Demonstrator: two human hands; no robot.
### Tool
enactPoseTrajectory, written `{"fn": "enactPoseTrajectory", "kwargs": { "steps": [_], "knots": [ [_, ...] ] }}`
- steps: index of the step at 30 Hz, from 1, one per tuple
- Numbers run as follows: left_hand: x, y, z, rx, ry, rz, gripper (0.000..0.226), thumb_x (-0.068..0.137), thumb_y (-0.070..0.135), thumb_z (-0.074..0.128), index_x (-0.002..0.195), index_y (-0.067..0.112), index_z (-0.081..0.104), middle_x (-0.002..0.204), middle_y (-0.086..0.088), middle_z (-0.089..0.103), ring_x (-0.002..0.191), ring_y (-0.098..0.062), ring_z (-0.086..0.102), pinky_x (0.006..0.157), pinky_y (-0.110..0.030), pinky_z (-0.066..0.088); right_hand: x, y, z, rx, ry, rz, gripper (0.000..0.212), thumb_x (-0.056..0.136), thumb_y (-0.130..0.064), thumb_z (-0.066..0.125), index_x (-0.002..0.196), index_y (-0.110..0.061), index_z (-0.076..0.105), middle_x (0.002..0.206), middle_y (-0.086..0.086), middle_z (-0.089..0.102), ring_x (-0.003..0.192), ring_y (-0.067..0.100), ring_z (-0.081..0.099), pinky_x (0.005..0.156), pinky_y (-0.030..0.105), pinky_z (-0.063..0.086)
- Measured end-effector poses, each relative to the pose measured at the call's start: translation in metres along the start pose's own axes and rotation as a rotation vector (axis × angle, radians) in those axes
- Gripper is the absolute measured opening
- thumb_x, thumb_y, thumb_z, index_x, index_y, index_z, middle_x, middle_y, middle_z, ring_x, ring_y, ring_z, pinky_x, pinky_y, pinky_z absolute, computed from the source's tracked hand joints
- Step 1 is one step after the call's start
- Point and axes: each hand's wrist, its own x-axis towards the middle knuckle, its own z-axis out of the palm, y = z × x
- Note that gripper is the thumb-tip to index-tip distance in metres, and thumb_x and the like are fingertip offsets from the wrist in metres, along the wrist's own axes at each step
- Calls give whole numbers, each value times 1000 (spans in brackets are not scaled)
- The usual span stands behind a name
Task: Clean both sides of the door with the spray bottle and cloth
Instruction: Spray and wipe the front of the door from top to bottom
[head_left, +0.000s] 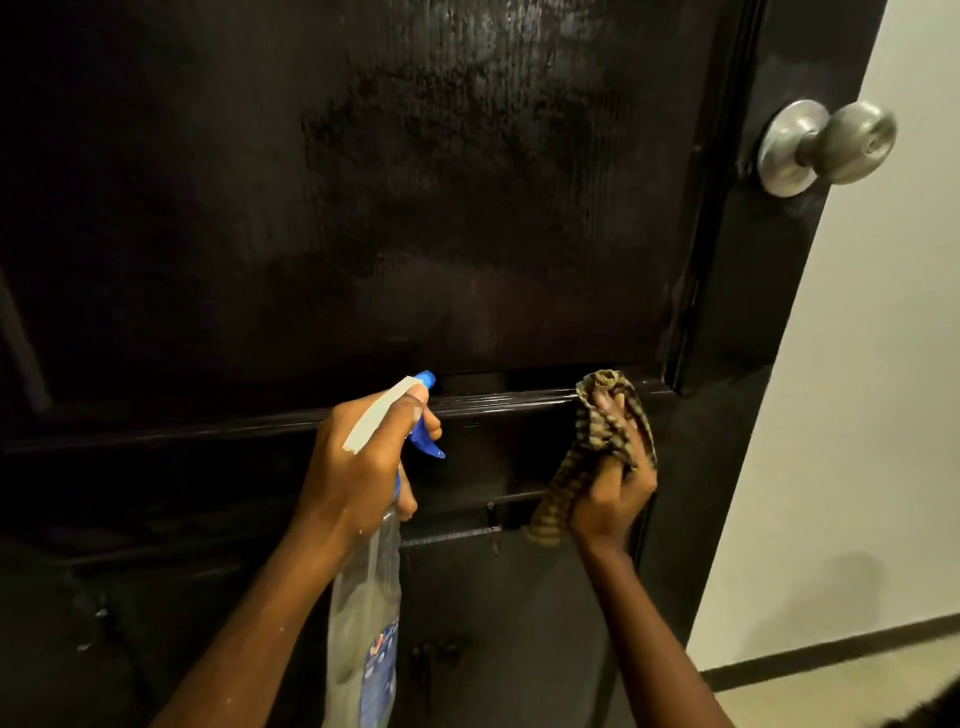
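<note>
A dark brown panelled door fills most of the view, and its upper panel shines with wet streaks. My left hand grips the neck of a clear spray bottle with a blue and white head, its nozzle close to the door's middle rail. My right hand holds a bunched brown striped cloth pressed against the moulding at the right end of that rail.
A round metal door knob sticks out near the door's right edge. Beyond that edge stand a white wall, a dark skirting board and a strip of pale floor.
</note>
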Motion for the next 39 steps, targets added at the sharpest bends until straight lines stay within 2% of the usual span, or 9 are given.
{"fn": "enactPoseTrajectory", "kwargs": {
  "steps": [6,16,20,23,25,29,31,35,39],
  "knots": [
    [4,7,23,-53,-36,29,44,104,31,41,80,5,66,68,-23,67,32,-29,51,40,-29,45,23,-25,-41,114,234,483,20,94,-20,46,90,-18,65,82,-7,66,70,-6,61,66,14,49],
    [1,11,58,-82,-112,0,44,104,27,42,77,2,65,45,-4,58,29,-23,48,39,-25,41,-1,14,-130,439,487,1339,37,99,-33,48,65,-26,37,47,-7,34,38,11,36,51,25,48],
    [2,15,74,-123,-155,-8,45,97,40,48,75,5,66,59,-10,67,30,-26,49,39,-29,42,38,6,-115,318,513,1113,27,98,-36,51,74,-25,52,66,-5,44,49,10,46,50,23,41],
    [3,18,85,-137,-180,-5,47,93,44,46,75,5,66,66,-13,69,30,-27,49,38,-29,43,76,-1,-77,7,353,604,45,96,-43,51,139,-29,53,124,5,61,109,21,59,95,37,46],
    [4,18,90,-134,-186,-4,45,101,36,47,77,4,66,69,-12,70,31,-28,50,39,-27,43,88,10,-56,-267,20,219,62,99,-34,42,155,-41,18,167,4,20,152,22,22,124,42,16],
    [5,16,94,-151,-186,-13,46,93,44,45,76,7,66,76,-11,71,33,-30,52,40,-27,43,86,54,-51,-672,-259,-221,64,96,-38,41,157,-24,28,166,-4,4,156,24,-4,124,45,-10],
    [4,14,94,-147,-182,-14,45,93,44,45,76,8,66,78,-11,71,33,-30,52,39,-27,43,74,73,-60,-668,-129,-102,64,99,-40,37,159,-20,25,166,-2,3,156,24,-2,124,42,-10],
    [1,10,92,-131,-183,-15,45,97,43,46,76,8,66,77,-10,71,32,-28,52,39,-27,44,69,80,-71,-359,426,634,68,106,-38,40,162,-22,6,169,4,9,156,23,11,126,41,5],
    [0,7,92,-148,-174,-31,47,89,46,44,77,7,66,76,-12,70,33,-30,51,38,-29,44,64,57,-43,-345,417,622,67,105,-41,39,160,-28,3,170,5,6,156,23,6,126,43,3]
  ]
}}
